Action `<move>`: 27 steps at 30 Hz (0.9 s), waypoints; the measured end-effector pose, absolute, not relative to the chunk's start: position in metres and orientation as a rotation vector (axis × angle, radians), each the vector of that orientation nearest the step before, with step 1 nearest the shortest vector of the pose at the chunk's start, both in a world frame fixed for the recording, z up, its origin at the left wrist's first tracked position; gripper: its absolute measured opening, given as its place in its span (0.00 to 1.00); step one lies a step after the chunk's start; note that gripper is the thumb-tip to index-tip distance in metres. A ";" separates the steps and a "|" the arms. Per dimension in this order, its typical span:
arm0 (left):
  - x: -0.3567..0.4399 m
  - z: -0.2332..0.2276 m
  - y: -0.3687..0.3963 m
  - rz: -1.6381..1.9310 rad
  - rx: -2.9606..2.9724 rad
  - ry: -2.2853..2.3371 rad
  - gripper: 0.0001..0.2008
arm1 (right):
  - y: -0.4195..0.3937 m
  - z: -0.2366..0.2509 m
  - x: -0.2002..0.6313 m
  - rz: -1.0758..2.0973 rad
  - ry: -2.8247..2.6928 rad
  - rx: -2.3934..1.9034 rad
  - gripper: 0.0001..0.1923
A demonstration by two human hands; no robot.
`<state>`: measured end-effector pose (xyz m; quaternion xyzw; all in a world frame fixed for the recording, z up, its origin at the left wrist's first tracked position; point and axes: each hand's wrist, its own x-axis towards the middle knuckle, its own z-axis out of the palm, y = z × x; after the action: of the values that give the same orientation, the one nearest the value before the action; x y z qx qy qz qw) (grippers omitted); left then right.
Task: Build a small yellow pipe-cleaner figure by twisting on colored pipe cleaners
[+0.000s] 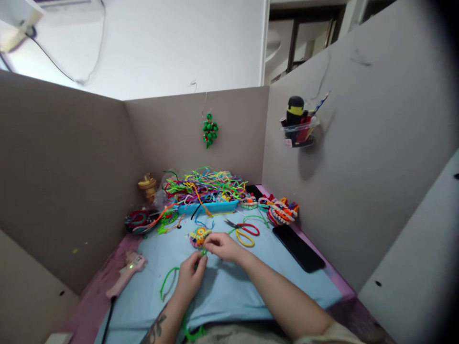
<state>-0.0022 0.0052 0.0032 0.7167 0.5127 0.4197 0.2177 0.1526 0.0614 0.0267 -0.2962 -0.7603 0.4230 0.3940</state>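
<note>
My left hand and my right hand meet over a light blue cloth, both pinching a green pipe cleaner at the same spot. One end of that green pipe cleaner curls away to the left on the cloth. Just beyond my fingers lies a small round coiled piece in yellow, pink and blue. Scissors with one red and one yellow handle lie open a little to the right of my right hand.
A heap of coloured pipe cleaners fills a blue tray at the back. Finished coiled pieces sit at right, a black phone beside them, a pink glue gun at left. Cardboard walls enclose the desk.
</note>
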 end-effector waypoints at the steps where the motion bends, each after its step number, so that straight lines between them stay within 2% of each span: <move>1: -0.003 0.003 0.005 1.154 1.985 1.426 0.14 | 0.061 0.028 0.154 1.066 -1.930 -0.763 0.08; 12: -0.008 0.001 0.003 1.086 1.989 1.409 0.13 | 0.066 0.024 0.148 0.975 -2.028 -0.760 0.10; 27: -0.001 0.010 -0.002 1.151 1.869 1.417 0.14 | 0.068 0.011 0.145 1.296 -1.753 -0.677 0.10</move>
<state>-0.0014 -0.0019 0.0100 0.6905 0.5235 0.4253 0.2613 0.1448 0.0680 0.0107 -0.2696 -0.6980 0.5164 0.4164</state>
